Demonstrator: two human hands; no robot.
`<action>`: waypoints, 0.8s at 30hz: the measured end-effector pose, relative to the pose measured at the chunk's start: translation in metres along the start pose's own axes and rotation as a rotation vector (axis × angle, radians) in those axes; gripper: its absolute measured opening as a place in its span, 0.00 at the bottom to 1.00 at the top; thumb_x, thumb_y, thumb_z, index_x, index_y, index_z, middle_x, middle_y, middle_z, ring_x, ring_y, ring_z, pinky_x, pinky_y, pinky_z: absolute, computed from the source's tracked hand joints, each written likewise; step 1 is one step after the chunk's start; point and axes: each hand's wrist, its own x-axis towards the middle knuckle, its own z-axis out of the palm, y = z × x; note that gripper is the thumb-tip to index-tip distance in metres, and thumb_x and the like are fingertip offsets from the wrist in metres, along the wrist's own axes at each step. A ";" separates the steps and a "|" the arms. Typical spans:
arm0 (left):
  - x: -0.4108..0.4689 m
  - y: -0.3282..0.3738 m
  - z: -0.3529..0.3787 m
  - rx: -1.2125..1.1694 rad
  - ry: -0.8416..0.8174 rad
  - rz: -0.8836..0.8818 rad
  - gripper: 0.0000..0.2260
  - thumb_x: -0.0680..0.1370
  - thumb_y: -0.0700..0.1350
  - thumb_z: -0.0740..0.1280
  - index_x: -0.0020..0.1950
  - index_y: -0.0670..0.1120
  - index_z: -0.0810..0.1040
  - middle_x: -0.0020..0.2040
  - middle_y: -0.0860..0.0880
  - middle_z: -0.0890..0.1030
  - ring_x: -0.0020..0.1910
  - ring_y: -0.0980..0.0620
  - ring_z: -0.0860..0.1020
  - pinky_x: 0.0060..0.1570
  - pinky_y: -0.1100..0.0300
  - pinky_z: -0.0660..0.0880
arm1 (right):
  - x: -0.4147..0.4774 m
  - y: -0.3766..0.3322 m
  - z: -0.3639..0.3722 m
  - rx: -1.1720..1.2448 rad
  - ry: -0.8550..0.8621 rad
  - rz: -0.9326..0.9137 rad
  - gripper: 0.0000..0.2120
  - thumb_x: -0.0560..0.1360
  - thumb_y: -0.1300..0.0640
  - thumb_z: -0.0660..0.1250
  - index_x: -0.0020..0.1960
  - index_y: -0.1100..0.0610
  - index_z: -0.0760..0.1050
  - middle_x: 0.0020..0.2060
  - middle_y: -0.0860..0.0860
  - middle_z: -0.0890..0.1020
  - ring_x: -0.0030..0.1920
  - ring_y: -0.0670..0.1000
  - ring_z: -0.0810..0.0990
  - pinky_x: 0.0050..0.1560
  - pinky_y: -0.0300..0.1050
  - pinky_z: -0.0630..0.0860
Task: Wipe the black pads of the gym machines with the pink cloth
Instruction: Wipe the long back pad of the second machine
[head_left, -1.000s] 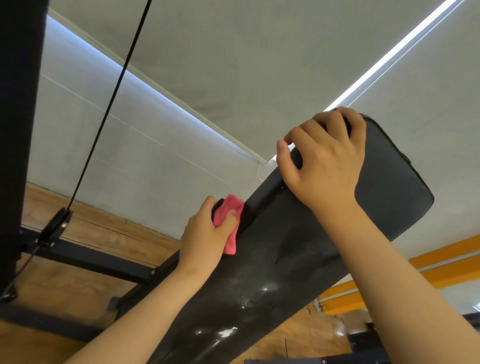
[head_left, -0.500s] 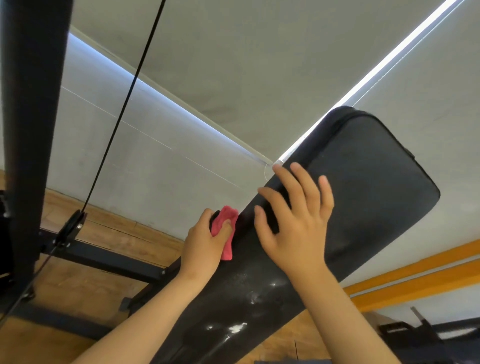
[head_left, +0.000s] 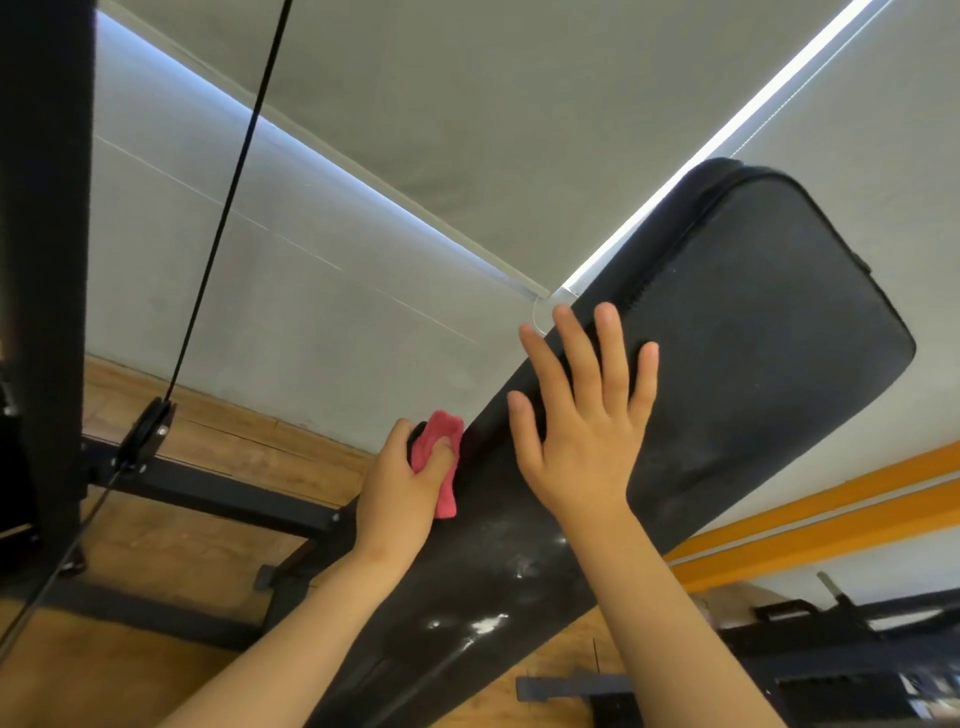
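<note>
Backdrop: pale grey window blinds fill the upper view, with bright strips of light along their edges.
Pad: a long black vinyl machine pad with rounded corners runs slantwise from the lower middle to the upper right. Its near end carries white specks.
Post: a broad black upright post stands at the far left.
Floor: brown wooden floorboards lie beneath, crossed by a black steel frame bar.
Stripe: an orange wall band shows below the pad at right.
Cable: a thin black cable hangs down to a clip near the post.
Right hand: the right hand is laid on the pad's face near its left edge, fingers straight and spread, holding nothing.
Left hand: the left hand is at the pad's left side edge, fingers and thumb curled round the cloth.
Cloth: a small crumpled pink cloth, bunched in the left hand, sits against the pad's side edge.
</note>
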 end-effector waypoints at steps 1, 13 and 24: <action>-0.001 -0.002 -0.001 0.003 0.001 -0.006 0.07 0.79 0.51 0.64 0.53 0.48 0.74 0.43 0.52 0.78 0.41 0.63 0.77 0.35 0.70 0.73 | 0.000 0.000 0.001 -0.004 0.010 -0.001 0.20 0.80 0.48 0.57 0.69 0.54 0.72 0.71 0.54 0.69 0.77 0.52 0.51 0.75 0.57 0.46; -0.002 -0.002 -0.003 0.017 -0.016 -0.018 0.09 0.79 0.53 0.63 0.51 0.47 0.74 0.41 0.51 0.78 0.38 0.56 0.78 0.35 0.64 0.72 | 0.000 -0.022 -0.016 0.139 -0.056 0.023 0.20 0.78 0.49 0.61 0.65 0.56 0.76 0.71 0.55 0.69 0.76 0.57 0.58 0.75 0.57 0.46; -0.004 -0.017 -0.007 0.044 -0.020 0.006 0.07 0.80 0.52 0.63 0.51 0.48 0.73 0.41 0.52 0.78 0.37 0.57 0.77 0.36 0.61 0.74 | -0.022 -0.042 -0.002 0.109 -0.173 -0.023 0.19 0.77 0.58 0.59 0.68 0.59 0.73 0.70 0.55 0.71 0.73 0.53 0.62 0.76 0.48 0.44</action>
